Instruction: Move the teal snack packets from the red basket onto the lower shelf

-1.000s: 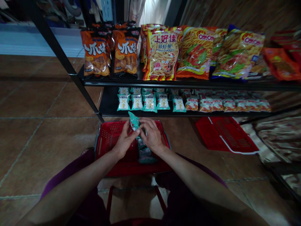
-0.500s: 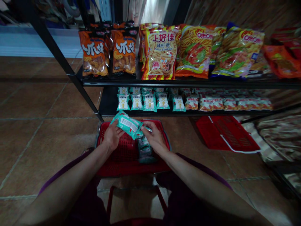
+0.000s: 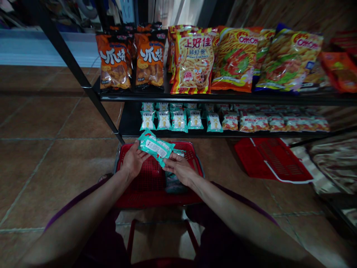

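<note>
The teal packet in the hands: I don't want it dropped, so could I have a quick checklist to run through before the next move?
1. Both hands on it: ok. The left hand holds one end of the teal packet, the right hand the other.
2. Printed text panel facing up: ok, though too small to read.
3. Held over the red basket: ok.
4. Basket packets in full view: not ok. The right hand covers part of them.
5. Underside undamaged: cannot tell; it faces away from the camera.
6. Front-row shelf packets showing their fronts: ok.
</note>
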Motion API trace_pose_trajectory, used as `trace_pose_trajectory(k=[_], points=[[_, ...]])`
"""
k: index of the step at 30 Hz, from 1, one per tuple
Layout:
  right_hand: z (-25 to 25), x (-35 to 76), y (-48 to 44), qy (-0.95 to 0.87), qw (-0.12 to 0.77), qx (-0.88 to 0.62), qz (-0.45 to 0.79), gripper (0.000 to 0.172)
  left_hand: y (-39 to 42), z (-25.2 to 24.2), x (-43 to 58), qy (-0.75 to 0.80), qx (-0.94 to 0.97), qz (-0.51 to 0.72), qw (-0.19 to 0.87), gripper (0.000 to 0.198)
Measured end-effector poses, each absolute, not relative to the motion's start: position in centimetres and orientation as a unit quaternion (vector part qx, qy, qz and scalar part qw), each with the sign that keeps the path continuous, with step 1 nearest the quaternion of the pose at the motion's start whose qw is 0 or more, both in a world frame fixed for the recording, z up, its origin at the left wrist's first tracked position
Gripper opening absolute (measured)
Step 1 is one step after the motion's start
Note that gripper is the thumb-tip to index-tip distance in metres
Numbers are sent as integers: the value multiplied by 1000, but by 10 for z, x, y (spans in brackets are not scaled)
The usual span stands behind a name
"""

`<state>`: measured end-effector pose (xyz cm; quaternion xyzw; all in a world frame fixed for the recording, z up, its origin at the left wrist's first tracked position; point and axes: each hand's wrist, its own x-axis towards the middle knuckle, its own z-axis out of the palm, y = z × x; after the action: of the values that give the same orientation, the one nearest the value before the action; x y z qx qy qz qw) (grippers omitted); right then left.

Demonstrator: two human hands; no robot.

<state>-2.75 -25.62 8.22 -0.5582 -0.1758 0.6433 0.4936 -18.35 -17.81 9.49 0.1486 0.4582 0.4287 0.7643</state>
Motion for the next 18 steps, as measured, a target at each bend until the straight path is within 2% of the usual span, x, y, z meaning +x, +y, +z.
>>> trace_pose_trajectory(k=[4, 10, 18], points=[[79, -34, -262, -208, 474, -549, 657, 38, -172, 91, -186, 476, 138, 465, 734, 10], [78, -42, -269, -236, 454, -554, 657, 39, -168, 92, -189, 498, 147, 478, 708, 11], [84, -35, -261, -163, 523, -585, 598, 38, -170, 89, -191, 481, 164, 471, 721, 8]])
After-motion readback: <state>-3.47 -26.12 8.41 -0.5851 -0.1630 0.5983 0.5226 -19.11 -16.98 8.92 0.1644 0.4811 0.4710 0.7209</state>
